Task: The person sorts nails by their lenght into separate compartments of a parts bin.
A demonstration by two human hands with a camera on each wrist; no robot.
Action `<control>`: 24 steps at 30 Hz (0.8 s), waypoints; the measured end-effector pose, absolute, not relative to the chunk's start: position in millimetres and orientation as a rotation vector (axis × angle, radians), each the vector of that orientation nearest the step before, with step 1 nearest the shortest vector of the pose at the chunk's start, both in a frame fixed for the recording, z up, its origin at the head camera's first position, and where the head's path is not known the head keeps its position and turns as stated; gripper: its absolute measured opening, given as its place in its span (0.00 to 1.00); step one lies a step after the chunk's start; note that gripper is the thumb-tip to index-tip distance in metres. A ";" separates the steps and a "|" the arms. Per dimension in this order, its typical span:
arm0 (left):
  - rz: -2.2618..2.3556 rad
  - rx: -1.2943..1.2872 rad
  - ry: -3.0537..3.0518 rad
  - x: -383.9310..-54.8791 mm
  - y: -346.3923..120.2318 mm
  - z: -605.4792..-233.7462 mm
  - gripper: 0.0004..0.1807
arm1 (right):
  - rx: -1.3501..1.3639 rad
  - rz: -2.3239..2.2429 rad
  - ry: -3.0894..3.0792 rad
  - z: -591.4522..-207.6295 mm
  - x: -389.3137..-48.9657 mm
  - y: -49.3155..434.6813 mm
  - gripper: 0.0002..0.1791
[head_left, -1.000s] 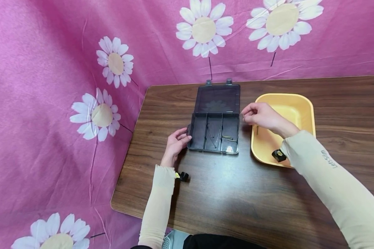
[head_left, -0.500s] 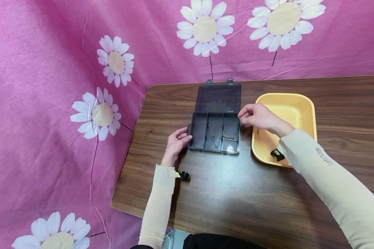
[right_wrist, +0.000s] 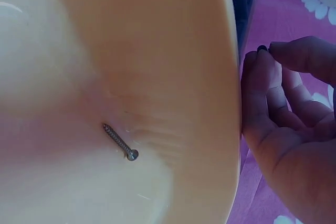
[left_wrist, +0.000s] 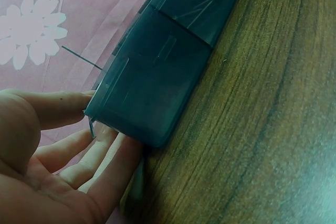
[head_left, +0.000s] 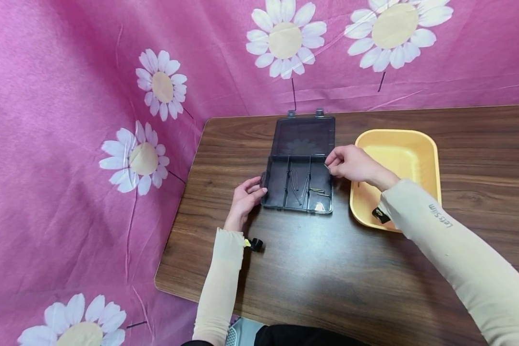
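A dark see-through compartment box [head_left: 277,182] lies open on the table, its lid [head_left: 304,134] folded back. My left hand [head_left: 244,199] holds the box's left end, thumb on the rim and fingers against the side in the left wrist view. Several thin nails [head_left: 297,180] lie in the middle compartment; short yellowish and grey fasteners [head_left: 317,190] lie in the right one. Above that compartment's far right corner, my right hand [head_left: 352,162] pinches a small thin metal piece [head_left: 327,166], probably a screw. Only its dark end [right_wrist: 262,49] shows in the right wrist view.
Right of the box stands a yellow basin [head_left: 400,154], under my right forearm. One screw [right_wrist: 119,141] lies in it in the right wrist view. The brown wooden table [head_left: 294,269] ends at a pink flowered cloth [head_left: 225,57] at the back and left.
The right hand has moved left from beside the basin to over the box's right compartment, carrying the small metal piece. The left hand and the box have stayed in place.
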State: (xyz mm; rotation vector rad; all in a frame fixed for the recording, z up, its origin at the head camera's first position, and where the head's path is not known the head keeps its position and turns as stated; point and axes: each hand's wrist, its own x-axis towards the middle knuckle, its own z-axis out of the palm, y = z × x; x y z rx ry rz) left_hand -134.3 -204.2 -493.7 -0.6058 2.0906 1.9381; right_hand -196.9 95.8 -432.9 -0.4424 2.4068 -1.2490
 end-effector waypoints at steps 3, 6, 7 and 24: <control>1.935 -0.611 2.089 -134.5 -204.1 -493.5 0.24 | -0.478 -1.223 2.439 -433.5 -196.3 94.4 0.11; 1.937 -0.606 2.083 -134.4 -204.0 -493.4 0.25 | -0.510 -1.202 2.469 -434.1 -196.3 93.2 0.10; 1.938 -0.603 2.082 -134.4 -204.0 -493.5 0.25 | -0.517 -1.197 2.478 -434.5 -196.4 92.9 0.10; 1.958 -0.599 2.074 -132.9 -204.0 -495.1 0.25 | -0.531 -1.182 2.581 -439.0 -198.3 89.8 0.08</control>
